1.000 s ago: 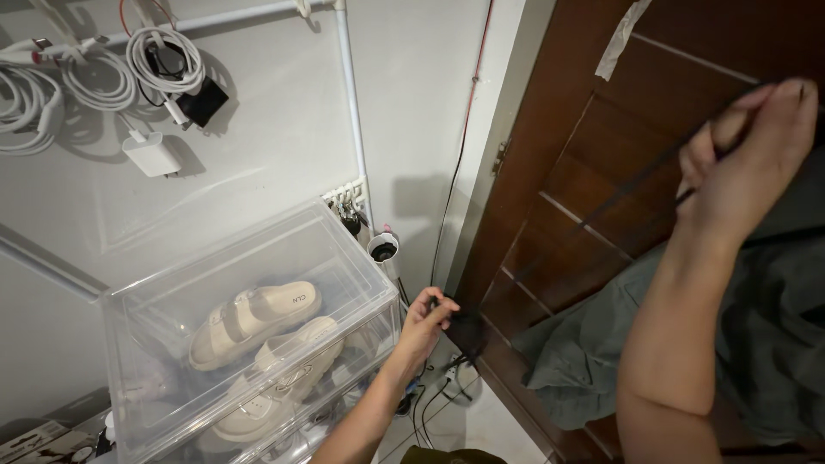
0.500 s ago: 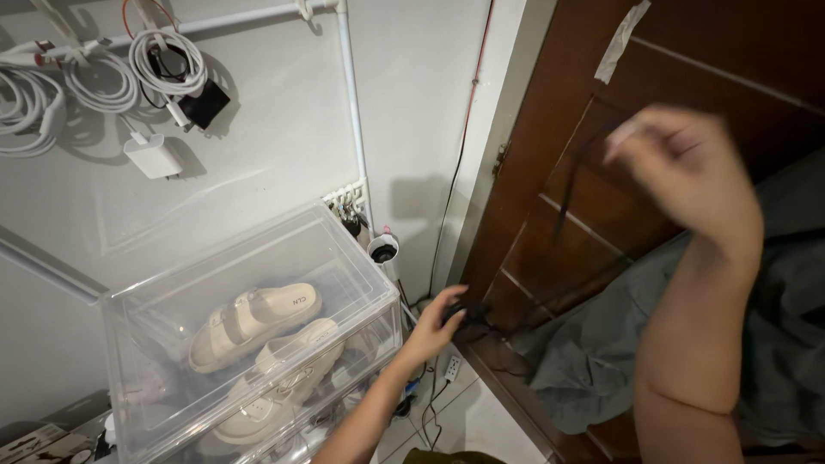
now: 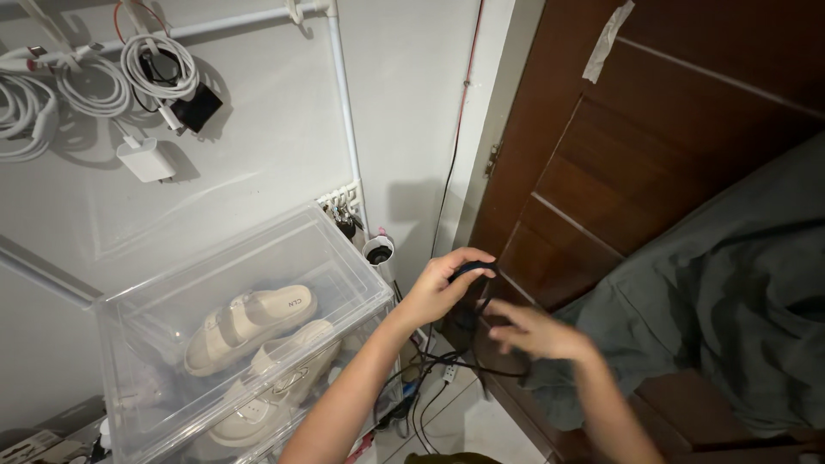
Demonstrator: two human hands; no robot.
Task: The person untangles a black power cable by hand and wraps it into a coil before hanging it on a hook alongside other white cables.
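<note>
White painted wall fills the left of the view, with coiled white charging cables and a small white plug block hung on it, well up and to the left of both hands. Below them, left of the fingers, stands a clear plastic shoe box holding a pair of cream double-strap sandals. Just right of the box, the left hand is raised in front of the edge of a dark brown panelled wooden door, its fingers curled shut around the upper bend of a thin black cord. From that grip the cord drops in a loop, its long run hanging down and slightly right before trailing to the tiled floor, where more dark leads and a small white socket strip lie below the wrists. The right hand sits lower and just to the right, blurred, palm down with fingers stretched toward the left; they seem to touch the hanging loop, though I cannot tell whether they pinch it. So the cord lies between the two hands, above the right fingers and inside the left ones, the left hand being the one that has it. Right of the right hand, a rumpled grey-green cloth spreads across the lower door.
</note>
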